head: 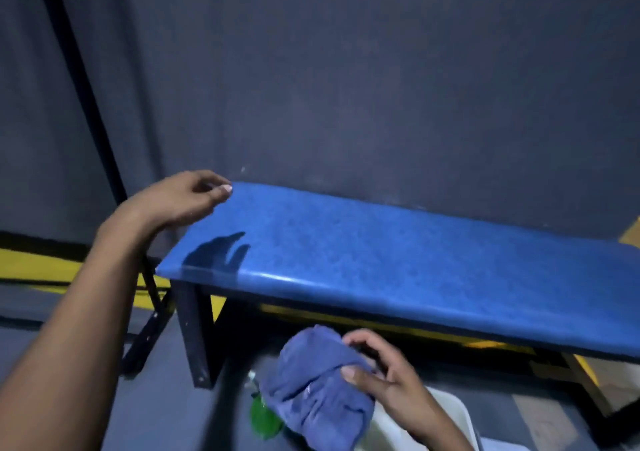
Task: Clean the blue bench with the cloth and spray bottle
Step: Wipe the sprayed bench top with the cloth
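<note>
Below the bench (pixel 398 260), the cloth (pixel 311 381) half-hides a green bottle (pixel 265 417).

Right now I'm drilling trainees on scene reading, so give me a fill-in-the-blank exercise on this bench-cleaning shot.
1. The right hand grips a bunched ____ below the bench's front edge.
2. The left hand is at the bench's far ____ corner.
3. Under the cloth peeks a bottle coloured ____.
4. On the bench's top lies a hand-shaped ____.

Missing words: cloth; left; green; shadow
</note>
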`<action>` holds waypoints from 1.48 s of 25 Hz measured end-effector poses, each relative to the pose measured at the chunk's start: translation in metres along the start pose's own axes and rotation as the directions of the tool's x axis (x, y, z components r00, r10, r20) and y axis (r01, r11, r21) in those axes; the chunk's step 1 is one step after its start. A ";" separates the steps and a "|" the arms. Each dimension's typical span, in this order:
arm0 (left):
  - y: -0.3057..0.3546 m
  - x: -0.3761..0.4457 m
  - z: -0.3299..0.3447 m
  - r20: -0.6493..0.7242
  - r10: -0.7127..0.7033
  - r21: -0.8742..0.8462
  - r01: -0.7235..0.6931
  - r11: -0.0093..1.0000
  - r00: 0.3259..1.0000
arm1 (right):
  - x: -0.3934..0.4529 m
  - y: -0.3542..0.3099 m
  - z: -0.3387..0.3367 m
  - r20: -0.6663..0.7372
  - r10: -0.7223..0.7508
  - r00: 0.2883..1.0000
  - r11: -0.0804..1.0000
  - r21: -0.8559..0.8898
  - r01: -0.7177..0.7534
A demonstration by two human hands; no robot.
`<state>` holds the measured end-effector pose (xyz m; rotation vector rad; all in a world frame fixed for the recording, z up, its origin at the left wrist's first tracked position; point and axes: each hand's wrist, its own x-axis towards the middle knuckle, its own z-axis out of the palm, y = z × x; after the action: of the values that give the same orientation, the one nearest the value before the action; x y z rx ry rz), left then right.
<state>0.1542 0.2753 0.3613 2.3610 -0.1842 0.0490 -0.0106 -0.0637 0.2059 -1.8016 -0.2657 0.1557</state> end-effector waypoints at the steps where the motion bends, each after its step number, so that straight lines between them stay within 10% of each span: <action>1: 0.007 0.014 0.001 -0.067 0.041 0.077 -0.036 0.996 0.997 | 0.002 -0.029 -0.017 -0.072 -0.047 0.996 0.998 0.046 0.051; 5: 0.020 0.045 0.060 0.032 0.241 0.277 -0.241 0.930 0.970 | 0.025 -0.101 -0.089 -0.421 -0.275 0.864 0.961 -0.098 0.258; 8: 0.002 0.058 0.111 0.141 0.182 0.445 -0.226 0.866 0.973 | 0.060 -0.088 -0.124 -0.560 -0.410 0.720 0.876 -0.461 0.141; 13: -0.064 0.068 0.120 0.091 0.029 0.539 -0.074 0.839 0.995 | 0.114 0.001 -0.122 -0.440 -0.073 0.895 0.573 -0.753 -0.323; 18: -0.077 0.070 0.137 -0.103 -0.022 0.548 0.075 0.833 0.994 | 0.179 -0.001 -0.127 -0.373 0.015 0.928 0.581 -0.752 -0.312; 24: -0.084 0.073 0.143 -0.255 0.023 0.513 0.115 0.851 0.967 | 0.299 -0.025 -0.029 -0.010 -0.098 0.995 0.562 -0.826 0.047; 29: -0.090 0.075 0.143 -0.263 0.036 0.514 0.108 0.851 0.964 | 0.228 -0.039 -0.018 0.236 -0.292 0.927 0.541 -0.758 0.364; 37: -0.087 0.073 0.145 -0.271 0.045 0.538 0.113 0.835 0.961 | 0.201 -0.014 -0.085 -0.110 -0.230 0.967 0.510 -0.860 0.023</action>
<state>0.2367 0.2266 0.2043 2.8973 0.0168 0.4699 0.2026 -0.0873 0.2470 -2.7711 -0.3575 -0.3577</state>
